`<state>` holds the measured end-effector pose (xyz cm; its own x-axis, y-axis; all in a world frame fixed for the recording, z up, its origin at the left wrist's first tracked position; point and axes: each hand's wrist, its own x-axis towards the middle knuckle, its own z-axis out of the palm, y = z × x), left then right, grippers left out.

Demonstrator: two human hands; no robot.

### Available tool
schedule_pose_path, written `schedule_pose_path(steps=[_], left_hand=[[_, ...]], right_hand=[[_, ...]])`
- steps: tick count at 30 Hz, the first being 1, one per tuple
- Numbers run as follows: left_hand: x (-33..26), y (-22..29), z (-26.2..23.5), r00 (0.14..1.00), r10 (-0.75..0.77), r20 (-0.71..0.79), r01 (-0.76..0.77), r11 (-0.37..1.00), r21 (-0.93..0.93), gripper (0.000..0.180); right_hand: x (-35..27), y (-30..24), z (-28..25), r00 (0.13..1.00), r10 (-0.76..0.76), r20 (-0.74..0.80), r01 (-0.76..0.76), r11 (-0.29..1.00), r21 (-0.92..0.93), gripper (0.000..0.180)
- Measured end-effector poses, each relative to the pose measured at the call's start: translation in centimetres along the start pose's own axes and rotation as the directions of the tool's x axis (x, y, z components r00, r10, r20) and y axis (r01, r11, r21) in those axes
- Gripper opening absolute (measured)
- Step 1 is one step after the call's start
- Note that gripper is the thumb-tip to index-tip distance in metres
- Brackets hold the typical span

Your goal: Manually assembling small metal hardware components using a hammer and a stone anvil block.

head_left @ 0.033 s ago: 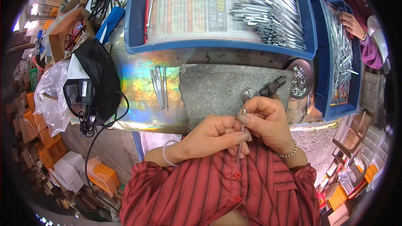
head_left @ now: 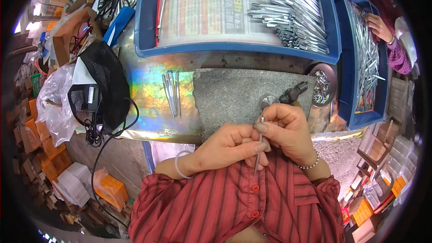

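Close to my chest, my left hand [head_left: 238, 147] is closed round a thin metal rod [head_left: 257, 161], its thumb lying along it. My right hand [head_left: 289, 131] pinches the rod's upper end between thumb and fingertips. The rod stands nearly upright in the picture. Just beyond my hands is a grey stone slab [head_left: 229, 94], bearing a dark knobbed metal tool [head_left: 293, 93] and a round grey metal piece [head_left: 268, 101]. To its left lie several slim metal rods [head_left: 171, 93]. A round dish [head_left: 332, 80] of small shiny metal parts sits at the slab's right.
A blue tray [head_left: 238, 48] lined with printed paper holds a heap of metal strips [head_left: 297, 18] at the back. Another blue tray [head_left: 345, 103] stands right, with a co-worker's hand [head_left: 379, 27] in it. A black mesh bag [head_left: 105, 81] and cable lie left.
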<state>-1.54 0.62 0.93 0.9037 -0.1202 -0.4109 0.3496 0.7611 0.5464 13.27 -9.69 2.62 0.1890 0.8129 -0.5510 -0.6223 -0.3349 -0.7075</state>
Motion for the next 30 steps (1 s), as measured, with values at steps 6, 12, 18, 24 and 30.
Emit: schedule_pose_path(steps=[6,12,18,24,30], left_hand=[[-0.5,0.0,-0.3,1.000,0.006,0.003,-0.006,1.000,-0.007,0.021],[-1.0,-0.2,-0.5,1.000,0.021,0.024,-0.021,1.000,0.009,0.022],[-1.4,-0.4,-0.8,0.999,0.044,0.028,-0.045,0.999,0.019,0.019],[-2.3,-0.9,-1.0,0.996,0.093,0.006,-0.093,0.996,0.001,0.018],[-4.3,-2.1,-2.9,0.881,0.387,-0.271,-0.448,0.868,-0.217,0.018]], right_hand=[[0.1,0.0,0.6,1.000,0.006,0.007,-0.006,0.999,-0.046,0.008],[0.0,0.4,1.1,1.000,-0.011,0.008,0.011,0.998,-0.061,0.009],[-0.1,0.3,1.8,1.000,-0.019,-0.009,0.019,0.997,-0.081,0.009],[0.0,0.7,2.8,0.998,-0.044,-0.037,0.040,0.993,-0.111,0.010],[-0.1,1.2,3.0,0.992,-0.129,-0.012,0.125,0.981,-0.149,0.013]])
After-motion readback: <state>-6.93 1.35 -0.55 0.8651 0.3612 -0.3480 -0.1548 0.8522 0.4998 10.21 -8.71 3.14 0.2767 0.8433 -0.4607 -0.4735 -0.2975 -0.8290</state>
